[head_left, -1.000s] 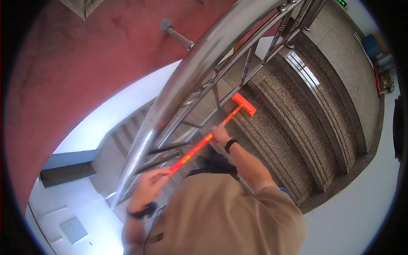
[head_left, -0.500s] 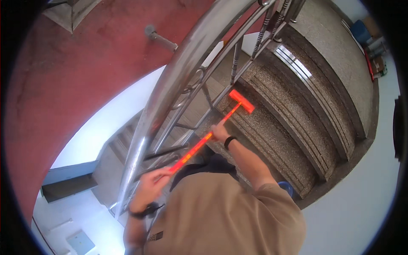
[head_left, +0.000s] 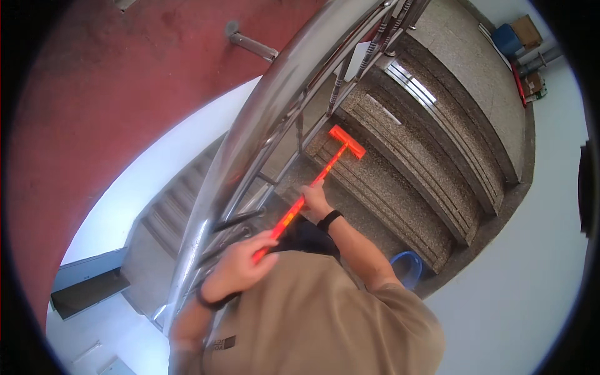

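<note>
A long-handled floor brush [head_left: 289, 217] in bright orange-red lies across both my hands, its wide flat head [head_left: 347, 142] resting on or just over a speckled stone step. Around the middle of the handle the fingers of my right hand [head_left: 317, 201] are closed. Lower down, near the handle's end in front of my chest, my left hand [head_left: 242, 265] grips it, with part of the fingers blurred. A dark band circles each wrist.
A thick metal handrail [head_left: 250, 134] with balusters curves along my left. Stone steps [head_left: 406, 181] climb to the right toward a landing holding a blue bin [head_left: 506, 39] and cardboard box [head_left: 527, 31]. A blue bucket [head_left: 407, 269] stands by the right wall.
The brush head has shifted slightly left and up in the picture. My left hand has moved in toward my chest, and the blue bucket shows more fully.
</note>
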Demonstrator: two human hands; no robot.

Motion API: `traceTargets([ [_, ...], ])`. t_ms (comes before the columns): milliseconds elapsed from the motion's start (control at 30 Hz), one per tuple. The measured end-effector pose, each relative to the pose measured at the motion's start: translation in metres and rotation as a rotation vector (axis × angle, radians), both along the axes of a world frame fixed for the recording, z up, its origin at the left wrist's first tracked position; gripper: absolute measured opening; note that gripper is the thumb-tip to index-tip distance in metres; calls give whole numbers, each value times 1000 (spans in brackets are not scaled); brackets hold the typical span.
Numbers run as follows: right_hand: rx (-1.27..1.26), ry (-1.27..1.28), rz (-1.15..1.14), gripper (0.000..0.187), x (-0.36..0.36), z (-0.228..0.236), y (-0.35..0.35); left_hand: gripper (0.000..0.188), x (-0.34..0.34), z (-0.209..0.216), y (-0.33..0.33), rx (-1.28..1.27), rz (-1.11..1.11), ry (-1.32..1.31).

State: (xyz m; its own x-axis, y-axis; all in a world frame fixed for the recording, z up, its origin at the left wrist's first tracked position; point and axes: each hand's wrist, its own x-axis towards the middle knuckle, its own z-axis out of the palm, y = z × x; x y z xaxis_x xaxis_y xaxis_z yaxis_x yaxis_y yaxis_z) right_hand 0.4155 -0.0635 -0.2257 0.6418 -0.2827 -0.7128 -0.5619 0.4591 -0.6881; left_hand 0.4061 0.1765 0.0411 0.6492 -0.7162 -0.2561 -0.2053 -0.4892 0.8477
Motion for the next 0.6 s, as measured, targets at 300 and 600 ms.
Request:
traceTargets([
  [300, -255, -31, 4, 103, -26, 15, -4, 39, 4, -23, -21, 41, -257, 22],
  [600, -205, 1, 26, 49, -24, 20, 17, 37, -5, 31, 43, -50, -180, 178],
])
